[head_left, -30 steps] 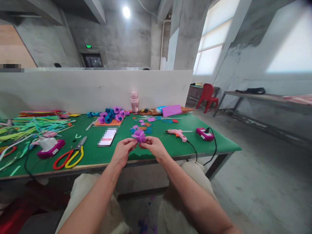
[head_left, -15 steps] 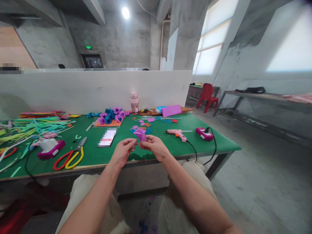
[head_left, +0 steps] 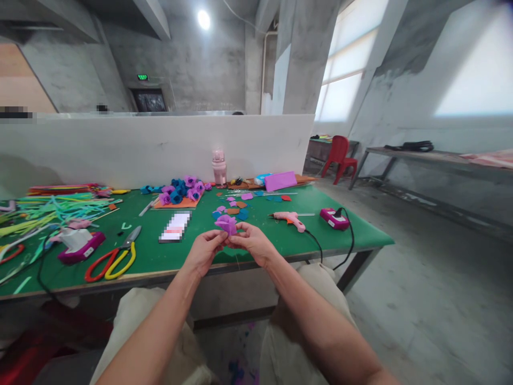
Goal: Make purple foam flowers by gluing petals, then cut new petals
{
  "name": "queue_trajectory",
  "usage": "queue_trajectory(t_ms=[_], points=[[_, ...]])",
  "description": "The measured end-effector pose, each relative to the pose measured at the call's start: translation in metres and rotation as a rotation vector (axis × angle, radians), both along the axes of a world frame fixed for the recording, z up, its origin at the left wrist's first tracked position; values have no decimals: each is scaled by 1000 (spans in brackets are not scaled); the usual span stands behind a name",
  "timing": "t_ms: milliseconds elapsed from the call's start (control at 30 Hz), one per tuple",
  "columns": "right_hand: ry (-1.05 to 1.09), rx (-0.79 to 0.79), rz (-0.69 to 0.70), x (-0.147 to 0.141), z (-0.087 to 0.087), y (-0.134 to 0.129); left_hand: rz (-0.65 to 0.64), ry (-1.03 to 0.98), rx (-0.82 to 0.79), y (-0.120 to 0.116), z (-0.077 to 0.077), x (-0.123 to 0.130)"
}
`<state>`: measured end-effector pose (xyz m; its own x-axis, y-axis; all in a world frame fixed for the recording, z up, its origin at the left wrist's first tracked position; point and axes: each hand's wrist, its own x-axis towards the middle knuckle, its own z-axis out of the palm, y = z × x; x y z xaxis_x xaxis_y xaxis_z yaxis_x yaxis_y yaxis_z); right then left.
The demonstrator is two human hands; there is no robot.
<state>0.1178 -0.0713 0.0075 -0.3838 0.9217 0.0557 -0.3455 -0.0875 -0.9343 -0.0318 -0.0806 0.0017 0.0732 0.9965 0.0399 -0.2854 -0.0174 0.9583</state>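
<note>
Between my two hands, above the table's front edge, is a purple paper flower (head_left: pixel 226 224) with its petals facing up. My left hand (head_left: pixel 207 248) pinches it low on the left side. The fingers of my right hand (head_left: pixel 252 243) close on its base from the right. A thin strand hangs below the fingers. Just beyond the flower lie loose purple, blue and brown paper petals (head_left: pixel 242 215) on the green table (head_left: pixel 216 260). A pink glue gun (head_left: pixel 292 220) rests on its side to the right of my right hand.
Red-and-yellow-handled scissors (head_left: pixel 116 256), a phone (head_left: pixel 175 226) and a magenta box (head_left: pixel 82 248) lie to the left. Finished blue and purple flowers (head_left: pixel 182 190) sit behind. A pink bottle (head_left: pixel 219 168) stands by the white partition (head_left: pixel 160 144). Another magenta box (head_left: pixel 334 219) with a black cord is at right.
My left hand has moved in to the flower's base, beside my right fingers. The flower has tilted and shifted slightly left. The whole view has moved slightly.
</note>
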Motion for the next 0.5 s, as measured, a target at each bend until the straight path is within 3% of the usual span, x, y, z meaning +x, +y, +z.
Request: queue_trajectory(t_ms=[500], points=[[-149, 112, -22, 1, -4, 4, -18, -71, -27, 0, 1, 0]])
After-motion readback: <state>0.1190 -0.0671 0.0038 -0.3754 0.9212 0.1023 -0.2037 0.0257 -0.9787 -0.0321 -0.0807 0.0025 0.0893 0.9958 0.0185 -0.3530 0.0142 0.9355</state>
